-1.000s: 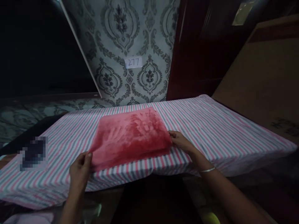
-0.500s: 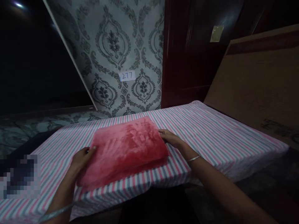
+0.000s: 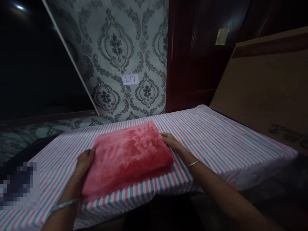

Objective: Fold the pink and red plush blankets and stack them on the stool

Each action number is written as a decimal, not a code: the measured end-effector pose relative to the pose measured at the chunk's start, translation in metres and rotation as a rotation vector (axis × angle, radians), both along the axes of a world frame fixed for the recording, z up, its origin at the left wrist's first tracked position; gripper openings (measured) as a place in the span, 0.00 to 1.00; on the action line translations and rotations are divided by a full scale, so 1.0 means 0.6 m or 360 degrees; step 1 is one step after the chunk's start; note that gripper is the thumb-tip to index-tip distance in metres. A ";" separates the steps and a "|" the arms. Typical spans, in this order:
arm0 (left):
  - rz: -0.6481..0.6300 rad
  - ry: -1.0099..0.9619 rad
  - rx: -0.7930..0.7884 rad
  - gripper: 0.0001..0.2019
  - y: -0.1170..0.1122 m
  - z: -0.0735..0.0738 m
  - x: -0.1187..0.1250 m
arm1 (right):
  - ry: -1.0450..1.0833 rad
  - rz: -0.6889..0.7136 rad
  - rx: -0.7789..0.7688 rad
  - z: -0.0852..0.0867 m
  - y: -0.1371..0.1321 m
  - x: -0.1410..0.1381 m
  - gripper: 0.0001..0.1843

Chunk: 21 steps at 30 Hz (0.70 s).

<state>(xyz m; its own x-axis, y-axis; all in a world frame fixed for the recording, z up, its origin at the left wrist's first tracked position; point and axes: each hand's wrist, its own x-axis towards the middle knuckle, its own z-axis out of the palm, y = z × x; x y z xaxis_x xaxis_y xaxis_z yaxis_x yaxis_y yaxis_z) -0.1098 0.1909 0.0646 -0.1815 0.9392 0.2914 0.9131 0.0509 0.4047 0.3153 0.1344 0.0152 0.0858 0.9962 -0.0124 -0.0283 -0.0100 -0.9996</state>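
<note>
A folded red plush cloth (image 3: 127, 157) lies flat near the front edge of the striped tablecloth (image 3: 207, 138). Its nap shows lighter and darker patches. My left hand (image 3: 84, 161) grips its left side, thumb at the edge and the other fingers mostly hidden. On the opposite side, my right hand (image 3: 171, 141) holds the right edge, with some fingertips tucked out of sight against the cloth. Each wrist wears a bangle.
A large cardboard box (image 3: 264, 83) leans at the right of the table. Behind stand a patterned wall with a paper label (image 3: 130, 79) reading 277 and a dark red door (image 3: 192, 64). A big dark screen (image 3: 40, 61) fills the upper left.
My left hand has closed against the cloth's left edge and its thumb has shifted slightly left. My right hand has moved a little left along with its edge. The cloth stays nearly in place.
</note>
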 end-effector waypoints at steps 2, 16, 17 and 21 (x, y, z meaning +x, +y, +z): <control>0.0000 -0.0023 -0.0166 0.20 0.019 0.021 0.006 | -0.0066 -0.0027 0.0033 0.008 0.016 -0.004 0.20; 0.0299 0.0037 -0.0401 0.22 0.150 0.053 0.075 | -0.0938 -0.0394 -0.0061 0.063 0.157 -0.037 0.09; 0.0322 0.0027 -0.0386 0.22 0.149 0.045 0.075 | -0.0992 -0.0421 -0.0053 0.061 0.158 -0.038 0.07; 0.0410 -0.0050 -0.0326 0.21 0.140 0.024 0.069 | -0.1091 -0.0527 -0.0056 0.044 0.154 -0.034 0.09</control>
